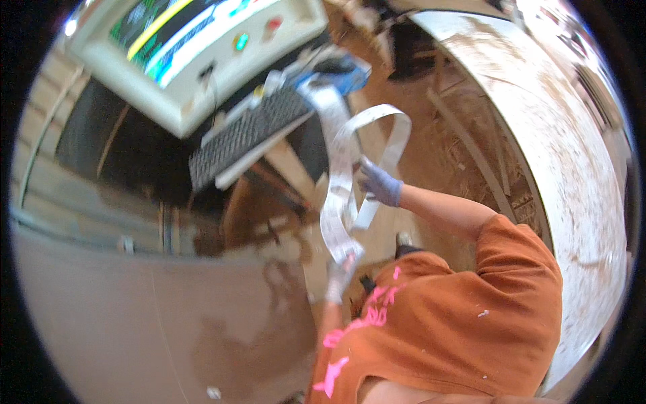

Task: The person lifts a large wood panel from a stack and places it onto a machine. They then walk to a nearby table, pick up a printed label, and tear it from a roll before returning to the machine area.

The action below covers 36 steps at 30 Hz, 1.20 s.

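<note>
Left hand (340,275) is pinching the paper strip (338,178) at one end; right hand (382,184) is curling beside it, grip unclear. Slack is looping near the keyboard (249,131); uneven pulling could tear it.

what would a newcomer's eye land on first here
Probably the long white paper strip, curling mid-picture from beside the black keyboard to the gloved left hand, its loop by the gloved right hand. Next, the brightly lit screen at upper left and the orange shirt with pink markings at lower right.
</note>
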{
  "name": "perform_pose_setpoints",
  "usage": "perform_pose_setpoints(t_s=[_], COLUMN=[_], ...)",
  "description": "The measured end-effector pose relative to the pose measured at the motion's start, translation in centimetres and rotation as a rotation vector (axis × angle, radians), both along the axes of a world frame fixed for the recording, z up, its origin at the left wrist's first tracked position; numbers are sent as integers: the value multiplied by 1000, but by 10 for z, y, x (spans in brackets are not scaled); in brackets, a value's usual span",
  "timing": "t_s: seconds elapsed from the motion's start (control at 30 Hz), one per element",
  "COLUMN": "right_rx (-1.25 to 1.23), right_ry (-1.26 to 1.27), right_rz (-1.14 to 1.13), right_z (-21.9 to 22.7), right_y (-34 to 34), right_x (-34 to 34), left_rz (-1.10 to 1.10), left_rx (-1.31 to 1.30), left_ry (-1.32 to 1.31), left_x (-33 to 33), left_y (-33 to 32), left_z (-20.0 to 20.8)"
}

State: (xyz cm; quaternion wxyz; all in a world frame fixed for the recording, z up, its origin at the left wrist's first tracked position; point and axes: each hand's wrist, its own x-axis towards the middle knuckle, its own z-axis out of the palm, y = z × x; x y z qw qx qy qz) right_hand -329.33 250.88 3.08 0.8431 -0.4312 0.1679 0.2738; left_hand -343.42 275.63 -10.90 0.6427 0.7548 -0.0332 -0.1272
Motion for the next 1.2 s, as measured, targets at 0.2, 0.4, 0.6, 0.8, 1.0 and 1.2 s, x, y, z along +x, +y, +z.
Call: perform_pose_setpoints(t_s=[0.2, 0.4, 0.6, 0.8, 1.0, 1.2], right_rx=[-264, -258, 270, -64, -271, -378], right_ry=[-526, -474, -590, -44, -438, -402], right_rz=[271, 10, -503, 58, 113, 262], right_z=[-44, 11, 59, -62, -75, -43], right_y=[63, 46, -60, 15, 80, 52], right_x=[-93, -30, 67, -36, -90, -54], left_rz=[-130, -169, -221, 9, -148, -127], left_rx=[194, 486, 497, -135, 206, 393], left_ry=[-23, 174, 286, 129, -359, 96], left_x=[31, 8, -18, -8, 13, 1], left_y=[-2, -10, 1, -1, -9, -7], left_z=[39, 68, 16, 19, 55, 56])
